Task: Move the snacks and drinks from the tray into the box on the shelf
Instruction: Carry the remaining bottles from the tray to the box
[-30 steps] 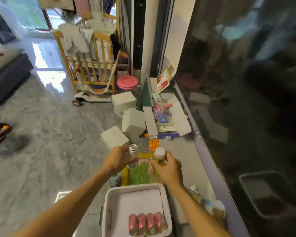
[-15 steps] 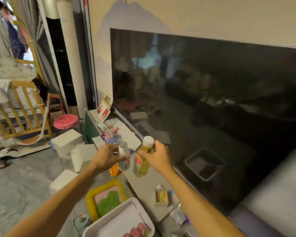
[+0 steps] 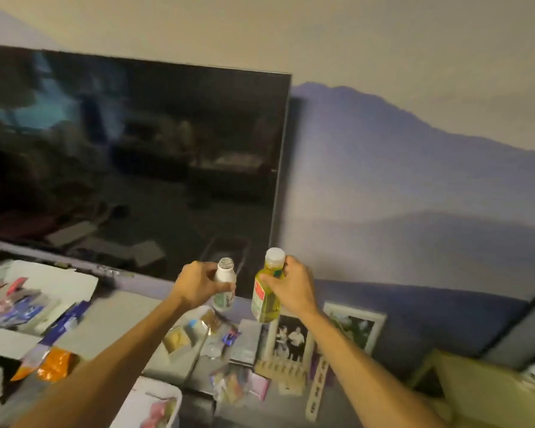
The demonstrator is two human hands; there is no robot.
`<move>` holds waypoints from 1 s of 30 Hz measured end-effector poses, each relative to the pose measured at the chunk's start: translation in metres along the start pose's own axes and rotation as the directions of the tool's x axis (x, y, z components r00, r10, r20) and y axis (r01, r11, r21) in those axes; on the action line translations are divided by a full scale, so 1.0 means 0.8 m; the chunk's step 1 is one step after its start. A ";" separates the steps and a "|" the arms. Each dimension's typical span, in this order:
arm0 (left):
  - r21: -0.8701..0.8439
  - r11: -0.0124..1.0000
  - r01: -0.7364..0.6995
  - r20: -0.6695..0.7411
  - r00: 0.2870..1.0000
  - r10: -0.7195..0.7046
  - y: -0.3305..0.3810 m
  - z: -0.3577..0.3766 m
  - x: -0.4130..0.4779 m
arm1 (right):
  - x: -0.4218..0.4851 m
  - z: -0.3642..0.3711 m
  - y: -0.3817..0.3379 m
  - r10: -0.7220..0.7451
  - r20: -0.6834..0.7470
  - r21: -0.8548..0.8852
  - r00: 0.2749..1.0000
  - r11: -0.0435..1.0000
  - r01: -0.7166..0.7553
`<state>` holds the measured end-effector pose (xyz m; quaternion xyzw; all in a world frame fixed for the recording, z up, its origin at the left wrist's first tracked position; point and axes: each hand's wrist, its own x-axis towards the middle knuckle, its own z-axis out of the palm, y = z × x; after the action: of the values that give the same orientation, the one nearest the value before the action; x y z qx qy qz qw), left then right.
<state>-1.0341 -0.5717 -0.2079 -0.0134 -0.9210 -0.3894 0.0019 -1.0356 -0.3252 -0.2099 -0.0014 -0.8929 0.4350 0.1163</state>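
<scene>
Held upright in mid-air at frame centre: small white plastic bottle with a silver foil lid [image 3: 225, 285], and just beside it at 3 o'clock, a taller clear bottle of yellow-green drink with a white cap and red label [image 3: 267, 288]. Not touching each other. Left hand [image 3: 197, 285] wrapped around the white bottle's body, fingers curled and pressed against it. Right hand [image 3: 292, 288] clasped around the yellow bottle's neck and shoulder, fingers closed tight on it. Both bare forearms reaching up from 6 o'clock. Directly beneath, a grey shelf top [image 3: 112, 322] strewn with small snack packets, blurred. At 9 o'clock, an open white cardboard box [image 3: 74, 282] holding red and blue wrappers. At 8 o'clock, an orange snack packet [image 3: 54, 364]. At 6 o'clock, a white plastic tray [image 3: 136, 400] corner with pink items. Behind, from 10 to 12 o'clock, a large dark television screen [image 3: 136, 156]. At 4 o'clock, a white-framed photograph [image 3: 291, 336] leaning on the wall.
</scene>
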 end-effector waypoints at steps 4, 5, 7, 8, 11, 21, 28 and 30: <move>-0.050 0.991 -0.121 0.114 0.985 0.126 0.100 0.103 0.004 | -0.035 -0.131 0.091 0.082 -0.143 -0.014 0.986 0.996 -0.085; -0.065 0.987 -0.147 0.139 0.978 0.155 0.125 0.132 0.002 | -0.049 -0.166 0.112 0.096 -0.177 -0.026 0.979 0.994 -0.102; -0.091 0.977 -0.193 0.169 0.964 0.206 0.178 0.192 -0.009 | -0.080 -0.233 0.149 0.115 -0.249 -0.051 0.962 0.990 -0.131; -0.112 0.971 -0.211 0.188 0.955 0.229 0.205 0.223 -0.018 | -0.096 -0.266 0.171 0.125 -0.279 -0.061 0.952 0.987 -0.147; -0.202 0.946 -0.254 0.261 0.917 0.302 0.274 0.317 -0.046 | -0.141 -0.355 0.229 0.172 -0.345 -0.096 0.923 0.971 -0.217; -0.292 0.914 -0.281 0.423 0.820 0.387 0.454 0.558 -0.116 | -0.260 -0.555 0.393 0.382 -0.487 -0.023 0.785 0.893 -0.449; -0.300 0.885 -0.355 0.503 0.730 0.463 0.555 0.700 -0.099 | -0.268 -0.641 0.496 0.478 -0.501 0.065 0.721 0.852 -0.519; -0.293 0.881 -0.372 0.502 0.724 0.473 0.576 0.746 -0.080 | -0.252 -0.663 0.526 0.486 -0.496 0.067 0.720 0.847 -0.527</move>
<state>-0.9538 0.1759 -0.2939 -0.3369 -0.8155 -0.4349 -0.1799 -0.7702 0.3275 -0.2633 -0.3613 -0.8142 0.3992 0.2172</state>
